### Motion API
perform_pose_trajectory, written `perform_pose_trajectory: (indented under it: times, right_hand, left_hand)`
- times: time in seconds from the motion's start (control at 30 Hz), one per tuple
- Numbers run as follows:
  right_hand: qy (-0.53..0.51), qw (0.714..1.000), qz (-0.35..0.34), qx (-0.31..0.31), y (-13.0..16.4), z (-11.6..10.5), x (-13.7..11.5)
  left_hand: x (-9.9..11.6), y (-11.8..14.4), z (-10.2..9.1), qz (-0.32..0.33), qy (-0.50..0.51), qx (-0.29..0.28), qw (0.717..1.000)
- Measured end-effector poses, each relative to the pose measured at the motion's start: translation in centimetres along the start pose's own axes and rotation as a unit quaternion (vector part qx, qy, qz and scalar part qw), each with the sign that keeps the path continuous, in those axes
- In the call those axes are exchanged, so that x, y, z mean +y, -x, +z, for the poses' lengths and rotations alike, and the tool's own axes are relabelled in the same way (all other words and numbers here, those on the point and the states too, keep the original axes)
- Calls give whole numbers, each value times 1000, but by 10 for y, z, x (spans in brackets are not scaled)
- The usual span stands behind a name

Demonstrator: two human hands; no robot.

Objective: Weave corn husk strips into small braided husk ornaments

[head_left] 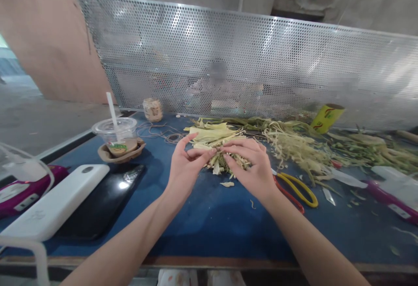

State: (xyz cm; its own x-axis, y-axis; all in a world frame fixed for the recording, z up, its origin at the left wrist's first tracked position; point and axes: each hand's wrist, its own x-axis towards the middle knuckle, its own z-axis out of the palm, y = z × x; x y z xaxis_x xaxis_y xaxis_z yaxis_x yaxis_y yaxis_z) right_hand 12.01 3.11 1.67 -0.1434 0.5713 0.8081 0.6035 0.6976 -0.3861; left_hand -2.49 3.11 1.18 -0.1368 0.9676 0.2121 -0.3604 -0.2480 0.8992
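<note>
My left hand (190, 160) and my right hand (250, 164) meet at the middle of the blue table, thumbs and fingers pinched with the tips almost touching. Whatever sits between the fingertips is too small to make out. Just behind and beneath them lies a pile of pale dried husk leaves (210, 133), with crumbly greenish plant bits (217, 164) showing under the fingers. Beside my right wrist rest scissors or pliers with red and yellow handles (303, 190), their front end hidden by the hand. A loose husk scrap (227, 184) lies in front of the pile.
To the left are a lidded plastic cup (119, 140), a black phone (104, 203), a white power bank (55, 201) and thin cord (170, 136). Shredded husk (290, 144), a yellow can (327, 118) and a purple power strip (392, 201) occupy the right. A perforated metal screen (228, 59) stands behind.
</note>
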Motion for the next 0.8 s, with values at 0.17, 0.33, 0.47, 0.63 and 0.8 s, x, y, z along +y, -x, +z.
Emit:
perform_pose_trajectory:
  times: [0.17, 0.33, 0.47, 0.63, 0.8]
  right_hand:
    - [-6, 1000, 23, 14, 2, 5, -1]
    - [-59, 996, 61, 42, 2, 8, -1]
    - [-74, 993, 56, 76, 2, 9, 1]
    - [-95, 991, 46, 80, 1, 10, 3]
    - [-129, 989, 69, 33, -1, 6, 4]
  left_hand:
    - [-1, -1, 0, 2, -8, 8, 1000]
    - [-2, 0, 3, 3, -17, 10, 1000]
    - [1, 4, 6, 23, -27, 9, 999]
    - [5, 9, 8, 60, -50, -2, 997]
    - [3, 6, 6, 62, -45, -5, 997]
